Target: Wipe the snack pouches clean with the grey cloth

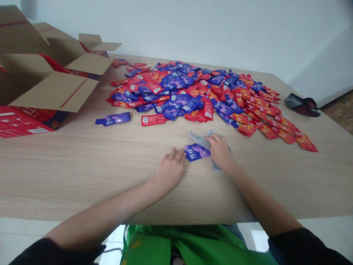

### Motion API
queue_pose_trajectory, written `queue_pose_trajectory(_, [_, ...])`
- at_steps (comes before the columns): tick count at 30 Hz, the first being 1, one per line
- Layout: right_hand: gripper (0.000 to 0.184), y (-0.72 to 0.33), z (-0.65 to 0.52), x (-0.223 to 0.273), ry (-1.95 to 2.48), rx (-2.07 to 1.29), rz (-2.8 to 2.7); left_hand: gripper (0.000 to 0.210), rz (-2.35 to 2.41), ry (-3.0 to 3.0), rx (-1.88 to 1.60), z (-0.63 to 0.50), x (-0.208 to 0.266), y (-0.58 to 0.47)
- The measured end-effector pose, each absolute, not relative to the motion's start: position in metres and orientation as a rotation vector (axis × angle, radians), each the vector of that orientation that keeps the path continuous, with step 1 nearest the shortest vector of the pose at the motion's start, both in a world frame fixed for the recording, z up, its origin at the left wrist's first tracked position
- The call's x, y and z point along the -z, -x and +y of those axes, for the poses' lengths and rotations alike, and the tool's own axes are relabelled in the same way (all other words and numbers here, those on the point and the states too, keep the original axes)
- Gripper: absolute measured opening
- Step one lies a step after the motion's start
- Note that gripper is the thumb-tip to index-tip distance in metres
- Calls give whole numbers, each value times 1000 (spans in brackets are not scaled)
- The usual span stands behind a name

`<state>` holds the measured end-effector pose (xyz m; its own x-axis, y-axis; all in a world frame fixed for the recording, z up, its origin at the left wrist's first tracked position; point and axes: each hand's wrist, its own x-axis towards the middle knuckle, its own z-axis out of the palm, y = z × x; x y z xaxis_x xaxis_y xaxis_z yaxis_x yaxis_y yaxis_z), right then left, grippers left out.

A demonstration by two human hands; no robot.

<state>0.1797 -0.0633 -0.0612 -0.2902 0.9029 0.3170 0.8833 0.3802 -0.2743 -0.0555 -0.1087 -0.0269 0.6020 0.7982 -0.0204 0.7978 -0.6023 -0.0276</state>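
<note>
A blue-purple pouch [197, 152] lies flat on the table in front of me, its narrow end to the left. With its fingertips, my left hand [171, 167] grips that narrow end against the tabletop. Bunched under my right hand [220, 151] is a thin grey-blue cloth [200, 139], held by closed fingers. The cloth touches the pouch's right end and partly hides it. Beyond my hands spreads a large heap of red and blue pouches [176, 94].
Open cardboard boxes [59, 91] with red outsides stand at the left. Apart from the heap lie a single blue pouch [113, 119] and a red pouch [153, 119]. A dark object [302, 105] sits near the right edge of the wooden table [68, 173]. Behind rises a white wall.
</note>
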Motion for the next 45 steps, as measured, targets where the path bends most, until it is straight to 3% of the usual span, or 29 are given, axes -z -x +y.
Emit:
queue_pose_trajectory(4, [37, -214, -64, 53, 1511, -167, -1918, 31, -1495, 2891, 38, -79, 11, 51])
queue_pose_trajectory(15, [27, -212, -82, 33, 1426, -312, -1680, 59, -1657, 2928, 66, -40, 17, 24])
queue_pose_trajectory(20, [26, -212, -86, 31, 1401, -353, -1674, 21, -1546, 2954, 212, -54, 11, 22])
queue_pose_trajectory(23, [26, -216, -88, 31, 1414, -339, -1686, 17, -1389, 2957, 155, -68, 6, 33])
queue_pose_trajectory(29, [28, -217, -83, 29, 1467, -307, -1712, 39, -1363, 2998, 175, -87, 2, 74])
queue_pose_trajectory(35, [37, -140, -67, 15, 1304, -201, -1890, 47, -1362, 2875, 185, -102, 34, 80])
queue_pose_trajectory(40, [39, -86, -62, 43, 1400, -64, -2373, 41, -1382, 2846, 264, -104, 45, 79])
queue_pose_trajectory(45, [44, -139, -63, 70, 1600, 77, -2282, 49, -1397, 2841, 232, -105, 47, 81])
